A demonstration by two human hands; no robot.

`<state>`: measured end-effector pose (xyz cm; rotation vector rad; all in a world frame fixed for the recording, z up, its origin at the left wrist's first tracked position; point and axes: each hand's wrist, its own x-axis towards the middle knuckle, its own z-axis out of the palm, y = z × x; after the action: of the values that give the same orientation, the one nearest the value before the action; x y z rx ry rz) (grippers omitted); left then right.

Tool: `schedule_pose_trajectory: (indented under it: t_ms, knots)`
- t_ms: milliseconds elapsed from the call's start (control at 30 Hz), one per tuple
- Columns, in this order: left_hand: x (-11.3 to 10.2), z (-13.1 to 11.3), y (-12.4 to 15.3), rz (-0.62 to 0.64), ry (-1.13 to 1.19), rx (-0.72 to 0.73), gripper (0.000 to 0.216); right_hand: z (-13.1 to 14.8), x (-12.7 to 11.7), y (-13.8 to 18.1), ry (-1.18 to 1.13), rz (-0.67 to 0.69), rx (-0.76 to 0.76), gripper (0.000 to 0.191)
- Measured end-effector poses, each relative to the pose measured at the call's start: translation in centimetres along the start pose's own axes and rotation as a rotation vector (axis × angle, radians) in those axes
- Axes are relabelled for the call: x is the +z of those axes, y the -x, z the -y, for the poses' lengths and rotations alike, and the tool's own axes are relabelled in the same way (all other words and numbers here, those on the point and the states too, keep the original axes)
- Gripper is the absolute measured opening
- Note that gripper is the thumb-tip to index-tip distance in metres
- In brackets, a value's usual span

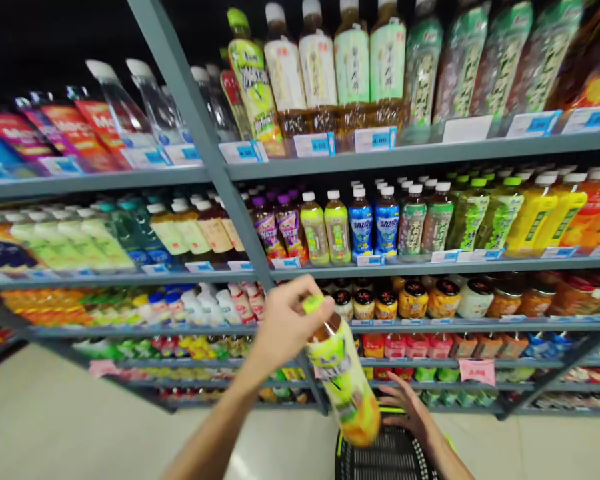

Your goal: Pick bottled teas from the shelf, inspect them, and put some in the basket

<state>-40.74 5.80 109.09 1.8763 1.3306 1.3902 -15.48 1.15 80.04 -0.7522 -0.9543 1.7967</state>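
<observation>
My left hand (286,322) is closed round the cap end of a large yellow-green drink bottle (344,380), which hangs tilted with its base low, just above a black mesh basket (380,457). My right hand (409,408) is behind the bottle's lower end, right above the basket's rim, its fingers partly spread; whether it grips the basket's handle is hidden. Both hands are in front of the lower store shelves.
Grey metal shelving (330,160) fills the view, packed with bottled drinks, jars and small packs, with price tags along the edges. A slanted upright post (215,167) crosses the shelves. Pale floor (55,413) shows at the lower left.
</observation>
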Motion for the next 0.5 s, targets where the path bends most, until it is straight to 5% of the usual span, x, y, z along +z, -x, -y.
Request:
schedule_pose_trajectory:
  t_ms: [100, 200, 333, 500]
  knots:
    - [9.0, 7.0, 4.7, -0.036, 0.473, -0.306, 0.054, -2.5, 0.0, 3.1, -0.134, 0.089, 0.13, 0.087]
    - [15.8, 10.3, 9.0, -0.091, 0.685, -0.417, 0.058, -3.2, -0.2, 5.2, -0.116, -0.01, 0.158, 0.079]
    - [20.8, 9.1, 13.8, 0.089, 1.046, -0.444, 0.057, -1.8, -2.3, 7.0, -0.118, 0.021, 0.133, 0.076]
    - [23.4, 5.3, 15.2, 0.017, 1.029, -0.293, 0.05, 1.2, -5.5, 7.9, -0.038, 0.203, 0.066, 0.066]
